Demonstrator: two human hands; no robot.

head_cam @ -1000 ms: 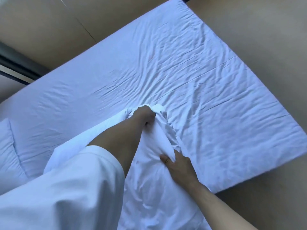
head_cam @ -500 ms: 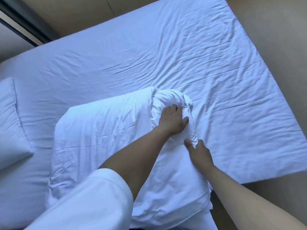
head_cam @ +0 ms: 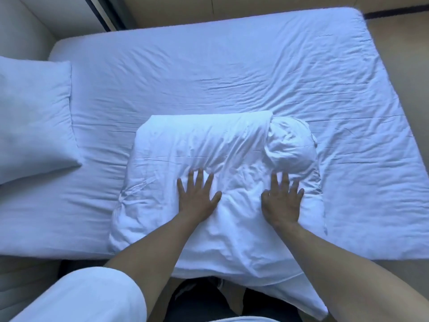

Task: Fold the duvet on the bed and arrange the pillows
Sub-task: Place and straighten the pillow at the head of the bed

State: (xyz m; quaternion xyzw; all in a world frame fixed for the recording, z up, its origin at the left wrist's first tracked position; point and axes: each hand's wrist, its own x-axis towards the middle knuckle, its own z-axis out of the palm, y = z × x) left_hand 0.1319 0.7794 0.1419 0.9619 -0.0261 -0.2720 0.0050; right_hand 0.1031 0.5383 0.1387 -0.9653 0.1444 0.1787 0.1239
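The white duvet point(head_cam: 209, 145) lies folded into a thick bundle near the front edge of the bed point(head_cam: 232, 66), with a bunched lump at its far right corner. My left hand point(head_cam: 197, 196) presses flat on the bundle's middle, fingers spread. My right hand point(head_cam: 282, 201) presses flat beside it to the right, just below the lump, fingers also spread. One white pillow point(head_cam: 32, 117) rests at the left end of the bed. A corner of the duvet hangs over the front edge towards me.
A wrinkled white sheet covers the mattress. Beige floor point(head_cam: 399, 33) surrounds the bed on the far and right sides. A dark frame point(head_cam: 104, 12) stands at the far left. My legs are close against the bed's front edge.
Both hands let go of the bunched right corner and now lie flat, spread on the bundle. The view swung so the bed sits square in front of me.
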